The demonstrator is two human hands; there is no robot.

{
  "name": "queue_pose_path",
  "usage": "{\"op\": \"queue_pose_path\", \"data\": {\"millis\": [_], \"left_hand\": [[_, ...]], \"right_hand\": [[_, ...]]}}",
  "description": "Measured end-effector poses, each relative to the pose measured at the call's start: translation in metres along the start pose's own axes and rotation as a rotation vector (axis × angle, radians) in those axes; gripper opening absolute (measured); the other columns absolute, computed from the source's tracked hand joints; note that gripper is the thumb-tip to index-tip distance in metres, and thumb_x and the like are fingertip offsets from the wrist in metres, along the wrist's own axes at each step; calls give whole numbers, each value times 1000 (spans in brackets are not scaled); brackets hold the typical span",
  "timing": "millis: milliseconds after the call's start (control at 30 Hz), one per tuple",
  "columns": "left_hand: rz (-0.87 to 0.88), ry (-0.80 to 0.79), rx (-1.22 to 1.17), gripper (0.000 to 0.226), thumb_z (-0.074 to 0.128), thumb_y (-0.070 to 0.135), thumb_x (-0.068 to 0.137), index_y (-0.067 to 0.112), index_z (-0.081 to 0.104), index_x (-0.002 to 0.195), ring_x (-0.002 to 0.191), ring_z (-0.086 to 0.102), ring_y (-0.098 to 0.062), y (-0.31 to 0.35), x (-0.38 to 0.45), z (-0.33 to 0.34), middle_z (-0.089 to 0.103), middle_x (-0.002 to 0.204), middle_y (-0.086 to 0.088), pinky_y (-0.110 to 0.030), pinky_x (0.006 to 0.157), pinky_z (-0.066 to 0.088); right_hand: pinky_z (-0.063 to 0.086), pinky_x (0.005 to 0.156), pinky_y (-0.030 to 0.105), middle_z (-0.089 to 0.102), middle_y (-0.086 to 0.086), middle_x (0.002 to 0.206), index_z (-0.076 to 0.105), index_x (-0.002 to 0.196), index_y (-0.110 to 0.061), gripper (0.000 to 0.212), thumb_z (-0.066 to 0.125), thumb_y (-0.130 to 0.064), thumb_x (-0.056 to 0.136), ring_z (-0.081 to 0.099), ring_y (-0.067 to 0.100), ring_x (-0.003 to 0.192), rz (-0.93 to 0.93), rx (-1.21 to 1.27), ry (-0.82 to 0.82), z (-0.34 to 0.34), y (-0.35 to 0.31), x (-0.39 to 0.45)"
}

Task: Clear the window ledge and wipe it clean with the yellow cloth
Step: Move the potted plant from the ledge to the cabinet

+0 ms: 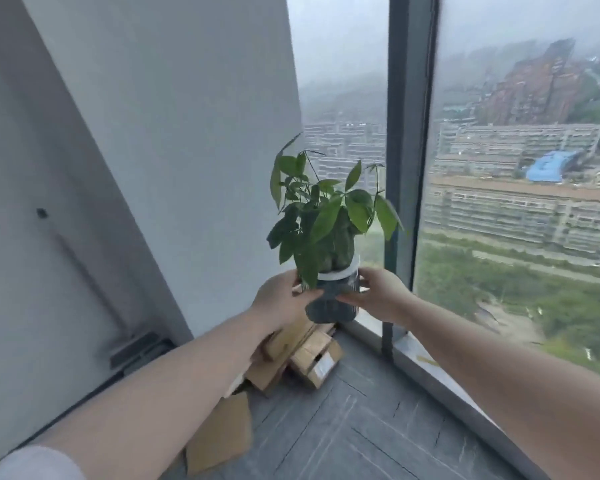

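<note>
A leafy green plant (326, 209) grows from a dark ribbed pot (333, 303) with a white collar. The pot is held in the air between both hands, in front of the window corner. My left hand (281, 301) grips its left side and my right hand (378, 292) grips its right side. The low grey window ledge (430, 372) runs along the foot of the glass from the corner toward the lower right. A small yellowish scrap (426, 361) lies on it. No yellow cloth shows.
Several flattened cardboard boxes (312, 358) are piled on the dark tiled floor (378, 427) in the corner under the pot. A grey wall (153, 133) stands on the left. A dark window mullion (402, 168) rises behind the plant.
</note>
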State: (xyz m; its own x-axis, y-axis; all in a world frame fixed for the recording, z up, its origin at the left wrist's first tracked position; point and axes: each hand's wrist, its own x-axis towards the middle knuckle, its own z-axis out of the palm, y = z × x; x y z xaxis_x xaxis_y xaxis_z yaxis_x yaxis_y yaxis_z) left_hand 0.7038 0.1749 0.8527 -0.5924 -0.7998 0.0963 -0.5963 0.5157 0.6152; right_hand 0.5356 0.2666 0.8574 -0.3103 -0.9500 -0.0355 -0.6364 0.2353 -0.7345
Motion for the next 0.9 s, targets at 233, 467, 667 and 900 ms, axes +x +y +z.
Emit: {"op": "queue_pose_path", "data": {"millis": [233, 467, 667, 900], "left_hand": [[-228, 187, -5, 27, 63, 41, 89, 19, 63, 105, 96, 60, -17, -166, -125, -155, 64, 101, 8, -26, 74, 40], [-421, 322, 12, 34, 64, 44, 86, 21, 63, 111, 103, 61, -17, -322, -265, -289, 66, 115, 3, -23, 78, 41], [-555, 455, -10, 29, 65, 39, 88, 24, 63, 113, 110, 61, -18, -419, -354, -366, 65, 121, 3, -23, 82, 40], [-761, 601, -7, 26, 65, 35, 88, 22, 66, 111, 106, 62, -18, -536, -432, -439, 68, 118, 3, -23, 78, 38]], "right_hand": [[52, 88, 35, 68, 1, 117, 62, 122, -19, 43, 71, -35, 83, 62, 24, 106, -179, -42, -188, 182, -181, 8], [49, 68, 26, 68, -1, 116, 62, 120, -19, 38, 68, -35, 86, 63, 18, 89, -367, -17, -367, 366, -340, -18], [51, 75, 31, 69, -1, 104, 62, 115, -17, 39, 69, -40, 84, 63, 20, 89, -491, -101, -494, 496, -443, -24], [54, 87, 37, 71, 1, 110, 63, 115, -17, 44, 71, -42, 81, 65, 22, 99, -623, -114, -671, 655, -553, -14]]}}
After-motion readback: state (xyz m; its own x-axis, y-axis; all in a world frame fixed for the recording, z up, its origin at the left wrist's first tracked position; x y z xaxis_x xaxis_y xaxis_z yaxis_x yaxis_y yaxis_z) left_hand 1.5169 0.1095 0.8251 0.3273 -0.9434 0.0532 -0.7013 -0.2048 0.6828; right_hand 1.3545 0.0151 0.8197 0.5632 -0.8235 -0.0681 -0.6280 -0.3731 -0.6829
